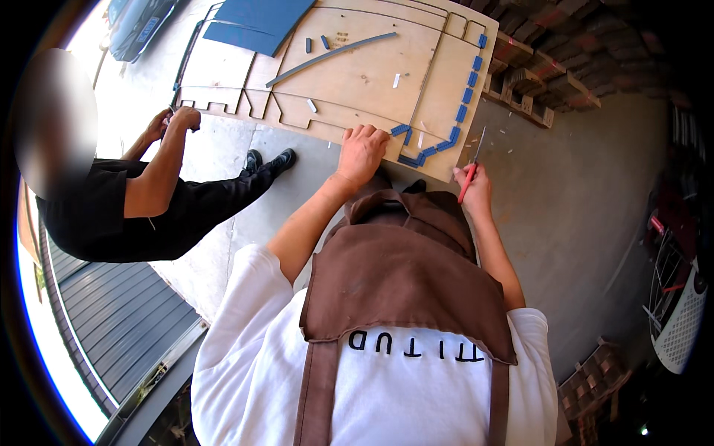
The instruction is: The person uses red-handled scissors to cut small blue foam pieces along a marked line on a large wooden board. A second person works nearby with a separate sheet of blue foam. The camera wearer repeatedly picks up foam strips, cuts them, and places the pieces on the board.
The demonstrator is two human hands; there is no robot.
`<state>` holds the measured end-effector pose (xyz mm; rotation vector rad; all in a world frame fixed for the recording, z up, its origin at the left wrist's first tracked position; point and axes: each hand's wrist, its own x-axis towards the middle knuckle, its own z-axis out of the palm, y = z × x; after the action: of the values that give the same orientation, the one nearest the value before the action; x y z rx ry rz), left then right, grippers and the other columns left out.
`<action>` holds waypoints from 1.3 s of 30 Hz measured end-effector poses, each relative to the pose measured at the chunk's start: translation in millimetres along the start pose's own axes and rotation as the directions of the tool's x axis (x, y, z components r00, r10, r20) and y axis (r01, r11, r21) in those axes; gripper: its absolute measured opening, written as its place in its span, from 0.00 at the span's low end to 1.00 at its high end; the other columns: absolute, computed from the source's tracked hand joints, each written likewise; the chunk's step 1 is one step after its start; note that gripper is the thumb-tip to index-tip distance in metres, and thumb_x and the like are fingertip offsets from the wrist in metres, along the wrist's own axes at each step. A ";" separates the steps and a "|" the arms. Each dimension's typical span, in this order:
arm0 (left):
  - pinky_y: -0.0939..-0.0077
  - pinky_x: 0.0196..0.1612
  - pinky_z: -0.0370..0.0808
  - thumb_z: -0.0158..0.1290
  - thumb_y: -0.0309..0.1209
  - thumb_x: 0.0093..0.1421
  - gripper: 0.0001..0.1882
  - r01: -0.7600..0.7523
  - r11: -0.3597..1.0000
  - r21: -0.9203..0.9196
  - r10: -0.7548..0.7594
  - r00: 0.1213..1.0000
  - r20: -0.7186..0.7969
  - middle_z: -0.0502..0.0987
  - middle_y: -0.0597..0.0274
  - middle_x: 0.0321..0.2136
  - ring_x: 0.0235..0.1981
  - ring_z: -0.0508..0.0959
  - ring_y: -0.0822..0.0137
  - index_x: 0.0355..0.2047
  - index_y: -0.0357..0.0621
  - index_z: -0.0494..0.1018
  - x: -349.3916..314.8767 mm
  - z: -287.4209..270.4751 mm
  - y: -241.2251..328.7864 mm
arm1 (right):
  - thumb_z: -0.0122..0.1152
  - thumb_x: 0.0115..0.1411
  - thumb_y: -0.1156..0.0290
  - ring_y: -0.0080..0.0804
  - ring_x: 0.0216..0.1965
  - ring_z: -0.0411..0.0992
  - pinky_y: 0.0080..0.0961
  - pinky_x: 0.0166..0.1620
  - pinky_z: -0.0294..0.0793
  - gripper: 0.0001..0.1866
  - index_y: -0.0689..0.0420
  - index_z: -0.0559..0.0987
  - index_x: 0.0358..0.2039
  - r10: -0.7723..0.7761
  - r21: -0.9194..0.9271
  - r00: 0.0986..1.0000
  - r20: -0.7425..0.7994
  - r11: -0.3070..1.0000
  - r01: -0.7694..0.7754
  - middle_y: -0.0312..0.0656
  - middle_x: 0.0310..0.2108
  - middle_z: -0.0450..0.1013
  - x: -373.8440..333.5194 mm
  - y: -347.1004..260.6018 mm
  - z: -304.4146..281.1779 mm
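Note:
My left hand [362,154] is bent over the near edge of a light plywood board [364,77], its knuckles up and its fingertips mostly hidden. Right beside its thumb side lies a short blue ribbed strip [400,129]. My right hand [477,187], at the board's near right corner, is closed around a red-handled tool [467,183] with a thin pointed metal blade. This tool points away from me, just off the board's edge. Blue strip pieces [461,114] stand in a broken line along the right side and around the near right corner.
Dark thin strips outline shapes on the board, with a long grey strip [331,59] and a blue sheet [256,24] on top. At left, a person in black [134,193] works at the board's far left corner. Wooden pallets [532,78] are stacked at right.

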<state>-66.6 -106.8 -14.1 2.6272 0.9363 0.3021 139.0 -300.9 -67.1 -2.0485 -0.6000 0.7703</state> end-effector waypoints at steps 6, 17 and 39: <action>0.63 0.49 0.66 0.52 0.32 0.59 0.07 0.063 0.997 0.036 -0.059 0.992 -0.107 0.77 0.63 0.37 0.44 0.74 0.59 0.38 0.50 0.76 77.3 -22.4 -48.2 | 0.66 0.57 0.69 0.23 0.26 0.74 0.20 0.33 0.72 0.13 0.60 0.70 0.31 0.014 -0.006 0.999 0.030 1.000 -0.014 0.38 0.23 0.74 -4.9 6.5 -6.8; 0.60 0.50 0.66 0.48 0.30 0.60 0.08 0.061 0.989 0.132 -0.040 0.987 -0.157 0.74 0.61 0.38 0.46 0.71 0.58 0.39 0.50 0.74 202.9 14.8 -118.0 | 0.66 0.57 0.71 0.24 0.25 0.72 0.21 0.32 0.71 0.12 0.60 0.70 0.30 0.125 0.130 0.983 -0.136 0.986 -0.108 0.37 0.22 0.71 -36.1 -17.1 -9.0; 0.80 0.29 0.72 0.51 0.30 0.63 0.12 0.576 0.448 -0.684 -0.333 0.817 0.470 0.77 0.63 0.28 0.25 0.76 0.75 0.43 0.35 0.72 30.6 -56.8 -10.6 | 0.66 0.57 0.71 0.19 0.27 0.68 0.19 0.34 0.70 0.11 0.59 0.70 0.30 -0.044 0.128 0.990 0.134 0.991 0.027 0.35 0.25 0.72 30.8 -71.7 -29.1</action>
<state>-66.7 -65.9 36.8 1.4336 1.0444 0.1552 171.5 -258.7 -3.0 -1.8761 -0.6465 0.9096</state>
